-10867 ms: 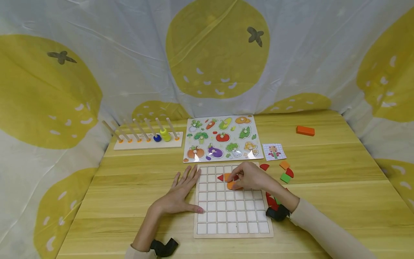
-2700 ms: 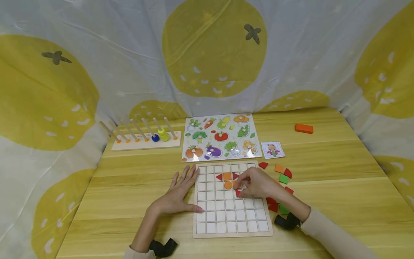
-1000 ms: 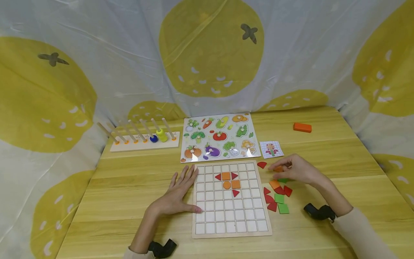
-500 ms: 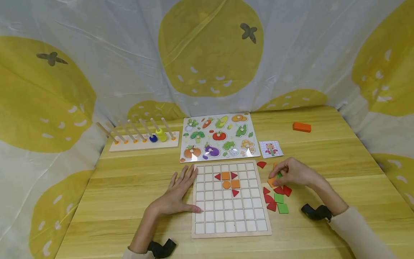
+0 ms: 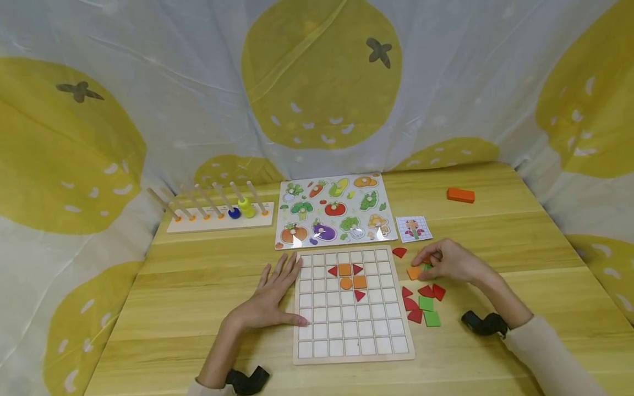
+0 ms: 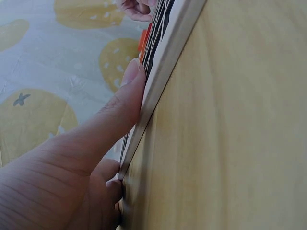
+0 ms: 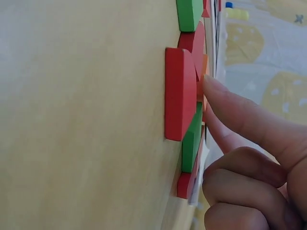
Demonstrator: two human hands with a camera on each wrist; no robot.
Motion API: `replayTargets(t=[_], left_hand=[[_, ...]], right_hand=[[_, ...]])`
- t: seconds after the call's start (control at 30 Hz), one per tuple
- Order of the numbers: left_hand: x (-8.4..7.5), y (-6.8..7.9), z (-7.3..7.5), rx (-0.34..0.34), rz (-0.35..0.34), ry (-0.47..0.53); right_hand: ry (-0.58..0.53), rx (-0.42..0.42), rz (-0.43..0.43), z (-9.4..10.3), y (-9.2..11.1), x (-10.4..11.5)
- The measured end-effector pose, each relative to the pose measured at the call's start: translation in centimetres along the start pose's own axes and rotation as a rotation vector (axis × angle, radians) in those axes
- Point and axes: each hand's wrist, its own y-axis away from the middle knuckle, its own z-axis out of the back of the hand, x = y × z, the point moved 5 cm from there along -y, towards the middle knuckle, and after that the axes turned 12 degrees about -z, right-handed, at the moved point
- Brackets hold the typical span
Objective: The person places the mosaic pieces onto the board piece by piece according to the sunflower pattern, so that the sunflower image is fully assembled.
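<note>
My left hand (image 5: 269, 302) lies with fingers spread along the left edge of a wooden grid board (image 5: 337, 347), its thumb (image 6: 127, 91) at the rim. On the board sit an orange circle (image 5: 346, 283), two orange squares (image 5: 344, 270) and several red triangles (image 5: 359, 296). To the right of the board, my right hand (image 5: 453, 261) pinches a loose orange square (image 5: 413, 273) between thumb and index finger, low over the table. A green piece (image 7: 192, 139) shows close below these fingers, partly hidden by the hand in the head view.
Loose red pieces (image 5: 415, 316) and green squares (image 5: 432, 319) lie right of the board. Behind it are a pattern card (image 5: 414, 229), a vegetable puzzle (image 5: 337, 223) and a peg stand (image 5: 223, 220) with blue and yellow beads. An orange block (image 5: 460, 195) rests at the back right.
The right hand has left the board, where a red triangle now lies below the orange square, and moved right to the loose pieces. The pinched orange square has shifted slightly. The left hand stays put.
</note>
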Motion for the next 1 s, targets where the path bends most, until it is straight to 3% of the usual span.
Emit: replayTargets(t=[0.57,0.73,0.87,1.0], left_hand=[[-0.2,0.1,0.1,-0.007,-0.004,0.009],[-0.2,0.0,0.1,-0.01,-0.005,0.007],[-0.2,0.0,0.1,-0.011,-0.004,0.006],[-0.2,0.0,0.0,-0.011,-0.002,0.009]], right_hand=[[0.096,-0.089,0.011,-0.3,0.1,0.7],[0.085,-0.127,0.058,-0.6,0.5,1.9],[0.046,-0.09,0.112,-2.5,1.1,4.1],[0.06,-0.063,0.121,-5.5,1.0,6.3]])
